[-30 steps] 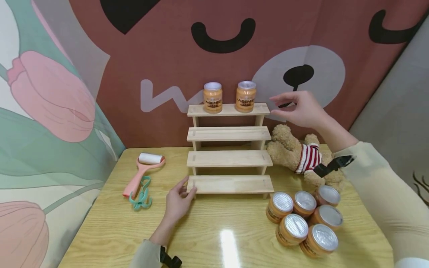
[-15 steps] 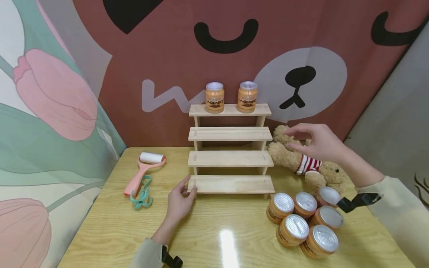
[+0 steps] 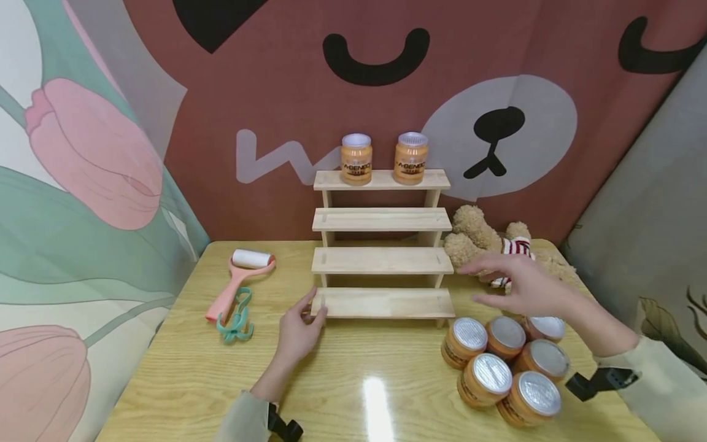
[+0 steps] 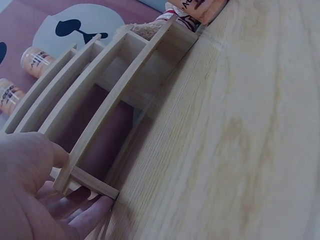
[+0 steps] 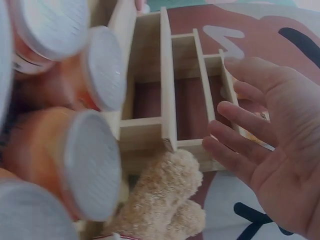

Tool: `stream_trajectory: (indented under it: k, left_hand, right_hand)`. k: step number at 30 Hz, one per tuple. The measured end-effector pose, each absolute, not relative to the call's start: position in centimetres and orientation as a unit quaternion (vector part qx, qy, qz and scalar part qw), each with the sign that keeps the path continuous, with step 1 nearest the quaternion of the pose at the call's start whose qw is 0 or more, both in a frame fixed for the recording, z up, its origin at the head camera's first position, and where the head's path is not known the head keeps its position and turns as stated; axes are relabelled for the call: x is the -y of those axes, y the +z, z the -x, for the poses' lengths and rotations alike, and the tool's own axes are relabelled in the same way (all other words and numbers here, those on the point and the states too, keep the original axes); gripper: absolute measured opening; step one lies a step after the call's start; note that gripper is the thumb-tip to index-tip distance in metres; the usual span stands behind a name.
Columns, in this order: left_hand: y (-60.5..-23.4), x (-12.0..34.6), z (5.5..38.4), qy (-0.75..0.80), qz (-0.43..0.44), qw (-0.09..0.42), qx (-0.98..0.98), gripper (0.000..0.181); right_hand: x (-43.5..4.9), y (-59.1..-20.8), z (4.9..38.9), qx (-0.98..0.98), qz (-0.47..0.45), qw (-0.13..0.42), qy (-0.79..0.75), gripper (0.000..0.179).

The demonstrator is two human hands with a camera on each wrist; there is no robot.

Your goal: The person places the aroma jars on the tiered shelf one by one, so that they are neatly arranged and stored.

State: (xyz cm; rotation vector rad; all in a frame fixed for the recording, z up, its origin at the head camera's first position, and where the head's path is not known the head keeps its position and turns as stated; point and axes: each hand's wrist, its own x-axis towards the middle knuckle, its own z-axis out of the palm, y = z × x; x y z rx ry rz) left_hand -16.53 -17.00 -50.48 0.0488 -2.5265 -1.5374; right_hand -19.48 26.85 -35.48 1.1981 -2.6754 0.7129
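Observation:
A four-step wooden display shelf [image 3: 382,261] stands on the table. My left hand [image 3: 298,334] holds the left end of its lowest step; in the left wrist view the thumb lies on the board and the fingers [image 4: 92,215] reach round the side support. Two orange jars [image 3: 356,161] with pale lids are on the top step. My right hand [image 3: 525,285] hovers with fingers spread and nothing in them, just above and behind a cluster of several orange jars [image 3: 484,382] with silvery lids. In the right wrist view the jars [image 5: 92,165] loom close beside the palm.
A teddy bear [image 3: 469,230] in a striped top lies right of the shelf, partly covered by my right hand. A pink lint roller [image 3: 226,298] and a green multi-hook hanger [image 3: 236,322] lie at the left. A printed curtain [image 3: 265,73] hangs behind the table [image 3: 331,393].
My right hand has come down from beside the shelf's top step, past the teddy bear, to the jar cluster. The left hand keeps its hold on the lowest step.

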Motion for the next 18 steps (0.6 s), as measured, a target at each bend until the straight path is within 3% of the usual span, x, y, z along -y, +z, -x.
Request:
stream_trajectory:
  k: [9, 18]
  left_hand:
    - [-50.4, 17.0, 16.4, -0.519, -0.02, 0.092, 0.85, 0.054]
    - [-50.5, 17.0, 16.5, -0.523, -0.021, 0.088, 0.848, 0.055]
  right_hand:
    - [-27.0, -37.0, 18.5, 0.867, -0.419, -0.096, 0.252, 0.047]
    - [-26.3, -38.1, 18.0, 0.869, -0.421, -0.128, 0.225, 0.037]
